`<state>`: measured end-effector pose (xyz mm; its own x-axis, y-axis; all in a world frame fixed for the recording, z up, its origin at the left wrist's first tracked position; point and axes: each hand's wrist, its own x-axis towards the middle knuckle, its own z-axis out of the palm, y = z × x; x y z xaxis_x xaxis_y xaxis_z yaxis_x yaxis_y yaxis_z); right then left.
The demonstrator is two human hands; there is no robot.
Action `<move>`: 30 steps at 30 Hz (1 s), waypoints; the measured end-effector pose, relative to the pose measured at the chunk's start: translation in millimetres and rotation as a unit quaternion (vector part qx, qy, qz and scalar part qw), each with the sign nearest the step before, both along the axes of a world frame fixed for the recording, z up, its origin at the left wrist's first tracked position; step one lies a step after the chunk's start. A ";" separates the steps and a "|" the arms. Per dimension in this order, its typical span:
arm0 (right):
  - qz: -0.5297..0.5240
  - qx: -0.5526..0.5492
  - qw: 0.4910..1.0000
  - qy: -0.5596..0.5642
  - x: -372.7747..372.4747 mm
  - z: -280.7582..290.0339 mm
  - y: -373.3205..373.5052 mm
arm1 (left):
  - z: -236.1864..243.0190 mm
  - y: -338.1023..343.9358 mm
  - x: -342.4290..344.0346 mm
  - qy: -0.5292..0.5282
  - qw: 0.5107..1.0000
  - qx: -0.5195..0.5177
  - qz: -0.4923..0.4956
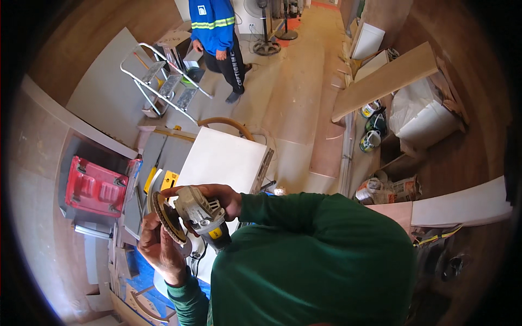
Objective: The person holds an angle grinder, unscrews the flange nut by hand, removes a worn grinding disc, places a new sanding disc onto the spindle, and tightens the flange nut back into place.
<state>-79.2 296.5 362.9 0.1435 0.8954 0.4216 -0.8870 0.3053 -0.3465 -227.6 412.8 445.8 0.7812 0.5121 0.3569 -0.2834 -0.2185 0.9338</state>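
Red tub: at the far left, a red plastic tub [97, 186] with dark pieces at its corners, close by the pale wall.
Ladder: a metal stepladder [169, 84] standing open, with boxes crowded behind it.
Work surface: a broad white board [223, 155], smooth and pale on top, worn along its right edge; a grey board [171, 152] lies to its left, with a yellow tool [169, 179] near the corner.
Co-worker: a person in a blue jacket [217, 32] with a bright reflective band, standing beyond the ladder.
Fan: a dark standing fan [266, 48] on the dusty tan floor [293, 103].
Right side: paint buckets [371, 141] in a row below a slanting wooden plank [386, 81], and a white bin [429, 122] draped in clear plastic.
Left hand: this hand [160, 250] has its fingers drawn narrow at the disc's rim; gripping or merely touching, I cannot tell.
Disc: a round disc [169, 220], tilted, its edge ridged like bristles.
Grinder: a dusty grey grinder [198, 209] with a dark, yellow-labelled end, held up over the board's near end.
Right hand: this hand [225, 200] is wrapped around the grinder's body.
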 end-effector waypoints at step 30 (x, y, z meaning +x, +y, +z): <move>0.045 -0.008 0.999 -0.001 0.4 4.2 -0.3 | 7.2 9.2 -9.2 0.006 1.000 0.023 0.004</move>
